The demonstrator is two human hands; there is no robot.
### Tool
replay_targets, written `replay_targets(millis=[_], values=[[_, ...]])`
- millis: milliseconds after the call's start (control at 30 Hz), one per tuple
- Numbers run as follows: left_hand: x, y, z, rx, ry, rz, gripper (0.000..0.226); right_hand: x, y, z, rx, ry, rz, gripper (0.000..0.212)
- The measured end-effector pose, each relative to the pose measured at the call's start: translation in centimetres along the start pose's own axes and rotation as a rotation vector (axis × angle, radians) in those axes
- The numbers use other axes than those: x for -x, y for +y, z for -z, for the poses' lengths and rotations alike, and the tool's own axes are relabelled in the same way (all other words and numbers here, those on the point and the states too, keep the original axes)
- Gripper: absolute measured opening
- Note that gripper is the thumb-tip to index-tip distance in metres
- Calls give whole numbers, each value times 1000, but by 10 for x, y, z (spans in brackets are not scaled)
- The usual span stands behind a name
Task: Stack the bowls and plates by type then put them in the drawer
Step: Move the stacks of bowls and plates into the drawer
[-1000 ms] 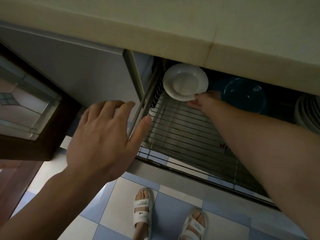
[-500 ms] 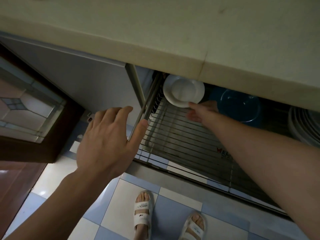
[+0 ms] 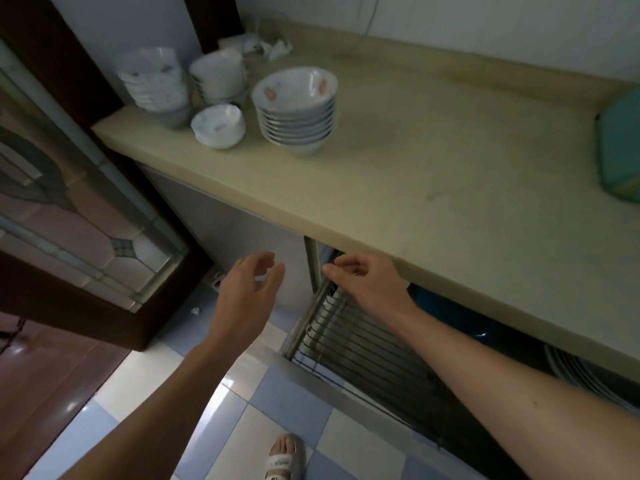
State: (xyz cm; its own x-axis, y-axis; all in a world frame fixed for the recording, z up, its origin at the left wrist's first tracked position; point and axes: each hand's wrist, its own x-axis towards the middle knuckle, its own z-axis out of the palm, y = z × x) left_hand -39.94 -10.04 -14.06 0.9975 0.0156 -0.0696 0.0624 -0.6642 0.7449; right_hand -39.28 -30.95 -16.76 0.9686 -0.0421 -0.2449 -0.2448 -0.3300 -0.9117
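Note:
On the beige counter (image 3: 433,174) stand four groups of bowls: a tall stack of flower-print bowls (image 3: 294,110), a small white bowl (image 3: 217,125) in front of a white bowl stack (image 3: 218,76), and a wavy-rimmed stack (image 3: 154,83) at the far left. Below the counter the wire-rack drawer (image 3: 363,337) is pulled out. My left hand (image 3: 247,296) hangs empty with loosely curled fingers left of the drawer. My right hand (image 3: 367,284) is empty too, just under the counter edge above the drawer's left rail. The white plates in the drawer are hidden by the counter.
A blue bowl (image 3: 446,311) and white plate rims (image 3: 585,375) show in the drawer under the counter. A teal board (image 3: 620,154) lies at the counter's right edge. A dark door with patterned glass (image 3: 69,216) stands left. My sandalled foot (image 3: 282,459) is on the tiled floor.
My right hand has let go of the white plates in the drawer and drawn back out to the counter edge. My view has risen, so the countertop bowls now show.

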Motion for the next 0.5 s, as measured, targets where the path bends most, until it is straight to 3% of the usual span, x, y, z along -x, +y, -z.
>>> replay_targets(millis=[200, 367, 433, 500], values=[[-76, 50, 71, 174, 179, -5, 34, -32, -108, 28, -94, 115, 91, 43], [-166, 83, 93, 657, 55, 179, 35, -82, -163, 50, -198, 242, 41, 40], [-202, 88, 94, 690, 22, 245, 48, -109, -174, 49, -231, 298, -1, 29], [-233, 92, 92, 669, -9, 302, 60, -137, -183, 47, -248, 346, -70, 31]])
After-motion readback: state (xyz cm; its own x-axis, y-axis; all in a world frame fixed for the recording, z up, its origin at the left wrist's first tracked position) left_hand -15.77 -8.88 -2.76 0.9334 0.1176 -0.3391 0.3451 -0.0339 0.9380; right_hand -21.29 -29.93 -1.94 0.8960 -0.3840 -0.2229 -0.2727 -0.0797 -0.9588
